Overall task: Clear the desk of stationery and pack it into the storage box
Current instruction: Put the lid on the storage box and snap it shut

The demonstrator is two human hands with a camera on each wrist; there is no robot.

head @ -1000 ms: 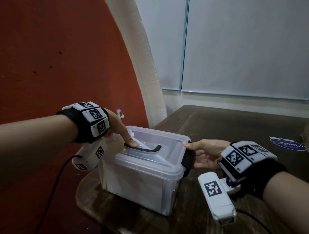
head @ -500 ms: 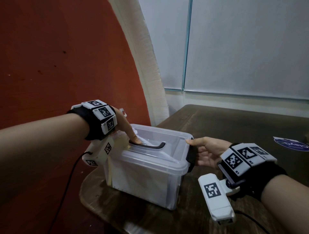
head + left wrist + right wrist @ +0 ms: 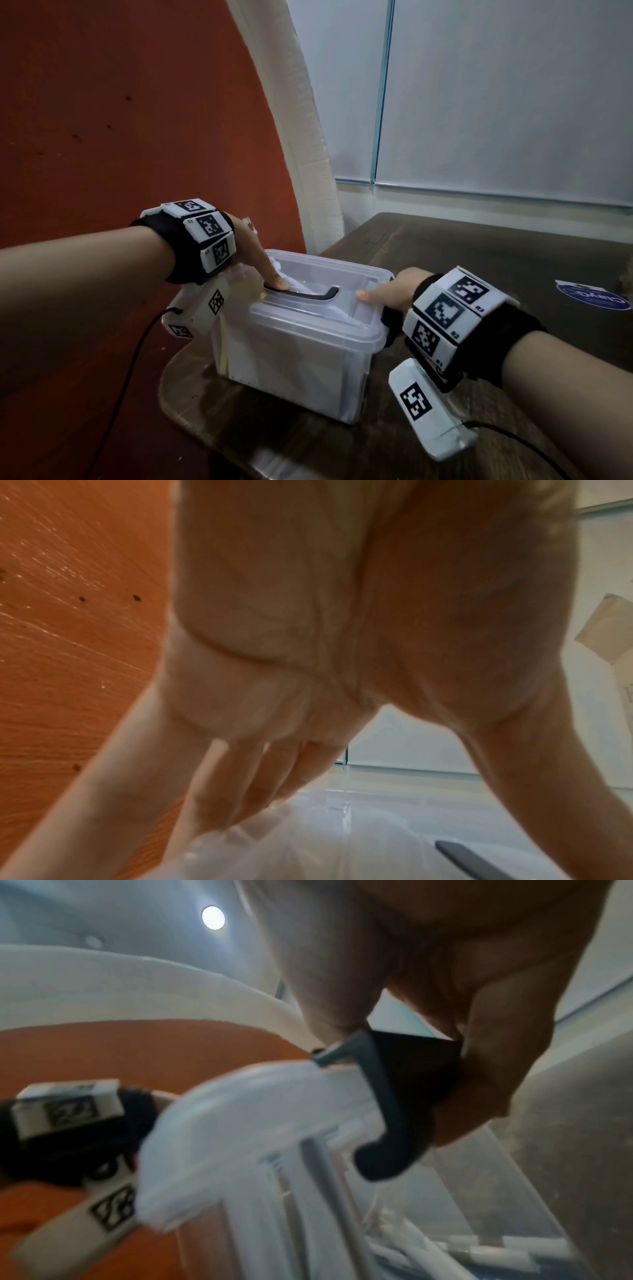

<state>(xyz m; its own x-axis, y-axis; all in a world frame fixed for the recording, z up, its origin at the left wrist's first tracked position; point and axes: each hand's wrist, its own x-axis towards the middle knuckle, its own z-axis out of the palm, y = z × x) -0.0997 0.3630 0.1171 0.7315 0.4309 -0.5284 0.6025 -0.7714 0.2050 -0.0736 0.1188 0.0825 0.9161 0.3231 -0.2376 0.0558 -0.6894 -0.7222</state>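
in the head view one translucent storage box [image 3: 294, 346] stands near the front left corner of the dark wooden table [image 3: 479, 260], its clear lid [image 3: 308, 318] seated on top with a single black handle [image 3: 301, 294] lying flat across it. the left hand [image 3: 255, 253] reaches down from the left, its thumb straight and pressing on the lid at the left end of the handle; its fingers are hidden behind the hand here. the right hand [image 3: 394, 291] rests at the lid's right edge, thumb stretched flat along the top, the fingers going down the side over one black latch [image 3: 390, 322]. one blue sticker [image 3: 592, 299] lies well apart on the table to the right. in the left wrist view the left hand [image 3: 342, 615] fills the frame, its fingers [image 3: 240, 783] spread and nearly straight, tips down on the clear lid [image 3: 342, 845], thumb set apart at the right beside the dark handle [image 3: 479, 861]; it grips nothing. in the right wrist view the right hand [image 3: 428, 974] pinches the black latch [image 3: 404, 1096], thumb on top, curled fingers [image 3: 496, 1056] behind and beneath it, at the lid's rim [image 3: 240, 1123]. through the box's wall [image 3: 428, 1218] pale items show at the bottom, too blurred to count.
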